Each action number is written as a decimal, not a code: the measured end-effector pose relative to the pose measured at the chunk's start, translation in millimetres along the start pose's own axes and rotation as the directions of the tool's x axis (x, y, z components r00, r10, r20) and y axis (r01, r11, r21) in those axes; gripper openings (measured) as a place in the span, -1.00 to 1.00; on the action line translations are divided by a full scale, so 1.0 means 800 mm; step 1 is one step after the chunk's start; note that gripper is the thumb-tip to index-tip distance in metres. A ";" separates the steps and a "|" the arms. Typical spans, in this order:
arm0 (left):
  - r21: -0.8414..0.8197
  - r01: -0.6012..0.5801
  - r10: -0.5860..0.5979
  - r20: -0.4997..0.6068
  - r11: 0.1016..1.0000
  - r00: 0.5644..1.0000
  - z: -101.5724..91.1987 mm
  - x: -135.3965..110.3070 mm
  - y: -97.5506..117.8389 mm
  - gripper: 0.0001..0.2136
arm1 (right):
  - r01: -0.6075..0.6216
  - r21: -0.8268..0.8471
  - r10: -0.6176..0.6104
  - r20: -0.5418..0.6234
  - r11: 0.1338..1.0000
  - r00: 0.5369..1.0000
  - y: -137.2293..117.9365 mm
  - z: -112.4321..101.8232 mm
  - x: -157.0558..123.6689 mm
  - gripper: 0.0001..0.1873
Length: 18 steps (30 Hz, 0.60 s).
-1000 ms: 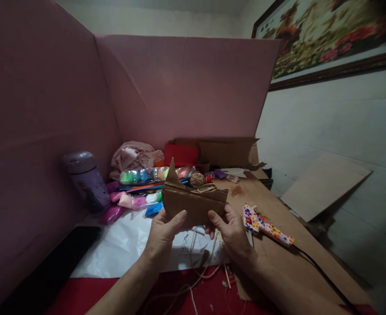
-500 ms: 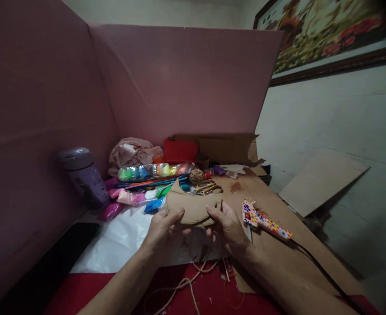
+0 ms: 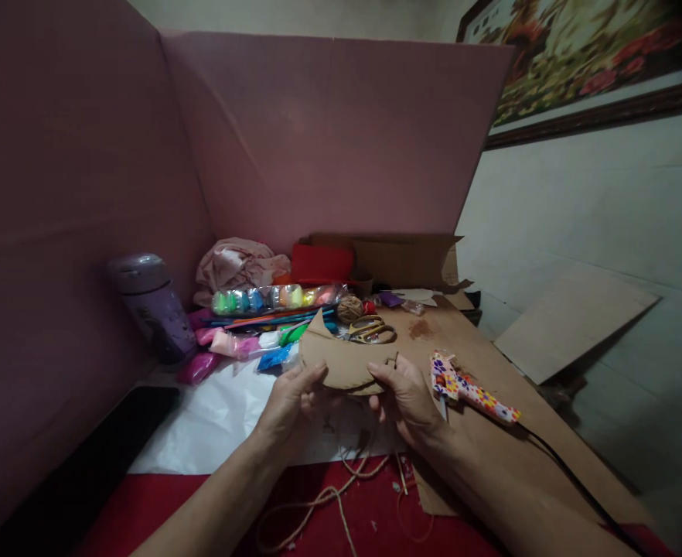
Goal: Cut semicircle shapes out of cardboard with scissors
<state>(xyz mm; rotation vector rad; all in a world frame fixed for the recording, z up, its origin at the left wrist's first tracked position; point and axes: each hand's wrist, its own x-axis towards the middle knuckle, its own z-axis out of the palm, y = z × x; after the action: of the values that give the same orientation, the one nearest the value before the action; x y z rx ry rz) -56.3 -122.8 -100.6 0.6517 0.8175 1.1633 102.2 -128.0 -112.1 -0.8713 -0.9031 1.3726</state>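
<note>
Both hands hold a brown crescent-shaped cardboard cutout (image 3: 341, 357) nearly flat above the white paper (image 3: 213, 433). My left hand (image 3: 288, 406) pinches its near left edge with the thumb on top. My right hand (image 3: 409, 402) grips its right end, fingers curled. A flower-patterned glue gun (image 3: 472, 393) lies on the brown cardboard sheet (image 3: 492, 441) just right of my right hand, its black cord running toward the lower right. Loose twine (image 3: 329, 503) trails over the red cloth below my hands.
Behind the cutout lie packets of coloured clay (image 3: 271, 298), coloured sticks, a ball of twine (image 3: 349, 309) and scissors (image 3: 369, 331). A purple bottle (image 3: 149, 305) stands at left by a black phone (image 3: 103, 456). Pink boards wall the back and left. A cardboard box (image 3: 404, 259) sits behind.
The cardboard cutout has tipped from upright to nearly flat and come down lower, with both hands still gripping it. The view has shifted slightly.
</note>
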 end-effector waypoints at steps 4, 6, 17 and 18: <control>-0.021 -0.002 0.005 0.115 1.000 0.993 0.003 -0.002 -0.005 -0.81 | -0.021 0.005 0.022 -0.029 1.000 0.999 -0.002 0.001 0.000 -0.63; -0.007 -0.005 0.006 0.169 1.000 0.986 0.004 -0.003 -0.008 -0.79 | -0.020 0.004 0.020 -0.017 1.000 1.000 0.000 0.001 -0.001 -0.62; -0.012 -0.081 0.082 0.201 0.997 0.976 0.004 0.000 -0.012 -0.74 | 0.043 0.024 -0.045 0.078 0.999 0.996 0.008 -0.002 -0.001 -0.61; -0.014 -0.085 0.086 0.203 0.996 0.975 0.004 0.000 -0.012 -0.73 | 0.051 0.029 -0.054 0.090 0.998 0.995 0.009 -0.002 0.000 -0.62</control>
<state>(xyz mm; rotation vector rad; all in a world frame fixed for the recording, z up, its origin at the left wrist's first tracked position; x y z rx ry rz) -48.7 -125.8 -106.4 0.7942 0.6182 1.1543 100.7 -128.0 -119.0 -0.7649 -0.9683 1.3847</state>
